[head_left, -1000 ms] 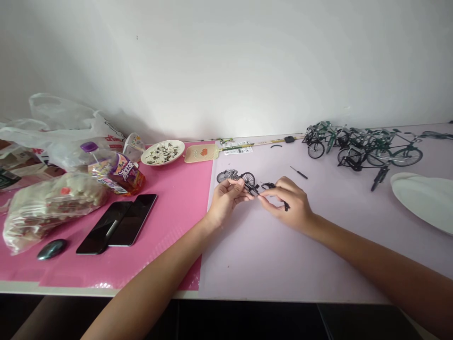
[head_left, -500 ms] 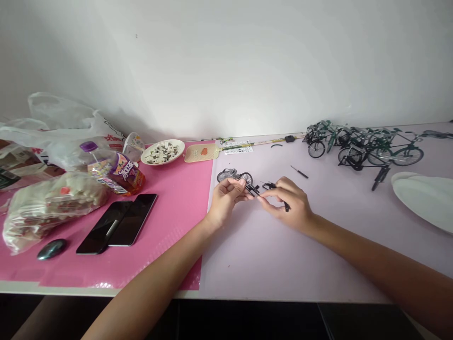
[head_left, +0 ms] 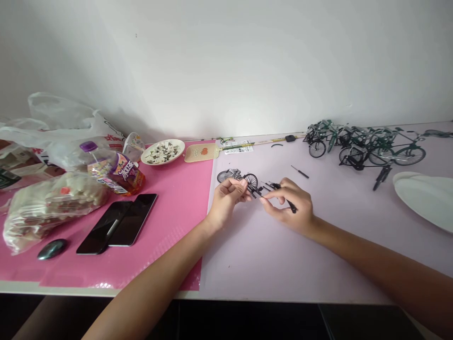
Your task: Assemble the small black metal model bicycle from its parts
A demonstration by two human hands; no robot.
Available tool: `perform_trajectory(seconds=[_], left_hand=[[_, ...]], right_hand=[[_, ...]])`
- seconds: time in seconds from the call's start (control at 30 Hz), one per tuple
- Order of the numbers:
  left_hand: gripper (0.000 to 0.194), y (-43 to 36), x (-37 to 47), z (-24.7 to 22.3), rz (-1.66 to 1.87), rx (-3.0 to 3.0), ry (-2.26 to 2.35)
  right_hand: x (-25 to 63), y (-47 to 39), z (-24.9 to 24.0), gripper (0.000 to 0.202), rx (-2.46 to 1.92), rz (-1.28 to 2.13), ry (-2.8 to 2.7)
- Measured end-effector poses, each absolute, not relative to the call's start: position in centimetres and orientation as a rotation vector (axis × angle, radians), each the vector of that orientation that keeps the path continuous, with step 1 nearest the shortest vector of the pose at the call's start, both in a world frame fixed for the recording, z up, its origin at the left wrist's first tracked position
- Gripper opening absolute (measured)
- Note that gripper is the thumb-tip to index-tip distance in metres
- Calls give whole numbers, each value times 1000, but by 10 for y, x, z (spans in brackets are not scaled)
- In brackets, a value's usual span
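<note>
Bike (head_left: 251,180), model: pinched narrowly in left hand (head_left: 223,200), in front of the body. Dark bars slant rightward and nearer the body, toward right hand (head_left: 296,202). Right hand: dark part (head_left: 292,207) held under curled fingers; thumb and forefinger close at the bars' end, contact unclear. Screwdriver (head_left: 300,172): beyond right hand, apart.
</note>
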State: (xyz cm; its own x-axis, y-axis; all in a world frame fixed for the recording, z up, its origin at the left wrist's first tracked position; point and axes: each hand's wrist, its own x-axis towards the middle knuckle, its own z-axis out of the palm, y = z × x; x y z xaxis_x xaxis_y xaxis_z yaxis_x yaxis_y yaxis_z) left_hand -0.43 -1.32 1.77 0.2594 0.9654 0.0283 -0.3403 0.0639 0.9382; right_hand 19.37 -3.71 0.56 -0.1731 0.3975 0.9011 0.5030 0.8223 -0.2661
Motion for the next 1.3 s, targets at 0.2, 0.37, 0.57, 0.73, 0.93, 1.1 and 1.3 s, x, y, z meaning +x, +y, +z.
perform_trajectory(seconds=[0.2,0.37,0.57,0.73,0.93,1.1,1.3], left_hand=[[45,-16,-3,22,1129,1008,745],[46,-17,-2,21,1142,1104,828],[53,-22,1,26,1169,1138,872],[54,-21,2,25,1222,1144,890],[52,-16,1,19,1235,1158,893],[53,-14,0,18,1175,1216,872],[39,-11,-4,11,1156,1468,979]], right_hand=[[194,-39,5,20,-610,-215,-1856],[195,-37,3,18,-647,-194,-1882],[194,-34,1,17,-655,-145,-1884],[195,-32,-2,15,-691,-144,-1898],[195,-29,-4,14,-729,-83,-1917],[197,-32,5,11,-694,44,-1931],[202,-33,3,29,-779,97,-1880]])
